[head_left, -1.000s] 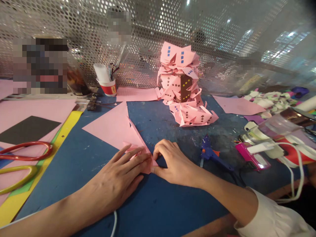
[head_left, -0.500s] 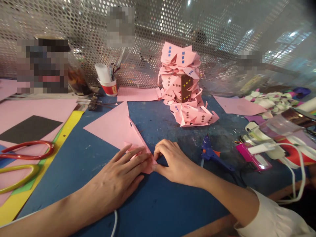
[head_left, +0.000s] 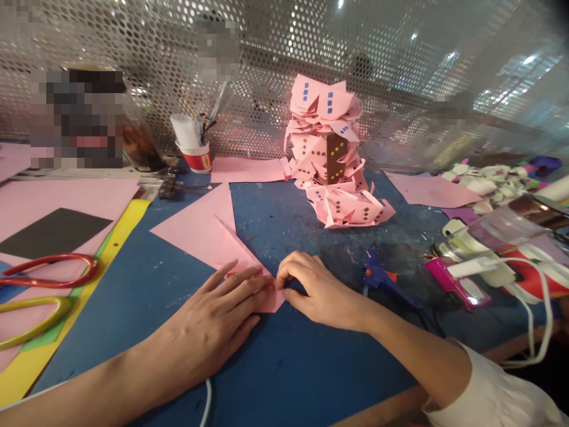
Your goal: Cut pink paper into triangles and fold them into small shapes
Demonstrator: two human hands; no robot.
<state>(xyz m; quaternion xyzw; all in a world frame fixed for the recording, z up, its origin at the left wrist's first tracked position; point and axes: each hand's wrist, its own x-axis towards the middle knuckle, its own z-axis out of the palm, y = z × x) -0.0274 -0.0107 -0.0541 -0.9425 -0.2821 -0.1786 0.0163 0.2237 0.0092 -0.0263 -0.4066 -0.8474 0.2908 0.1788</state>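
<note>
A pink paper sheet [head_left: 195, 222] lies on the blue table, a folded part of it running down toward my hands. My left hand [head_left: 222, 308] rests flat on its lower part, fingers stretched out to the right. Curled beside the paper's right edge, my right hand [head_left: 313, 290] has thumb and forefinger pinched at the fold near my left fingertips. The paper's lower corner shows below the fingers of my left hand. Part of the folded layer is hidden under that hand.
Pink folded paper models [head_left: 326, 148] stand behind. A blue glue gun [head_left: 377, 276] lies right, near a magenta device [head_left: 457, 284] with white cables. Left are red scissor handles [head_left: 53, 270], yellow-green handles [head_left: 40, 320] and coloured sheets. A paper cup [head_left: 195, 157] holds tools at the back.
The raised folded flap has shifted left and lies lower over the sheet. More of the lower corner shows between my hands. My right thumb has moved slightly up; my left hand is nearly still.
</note>
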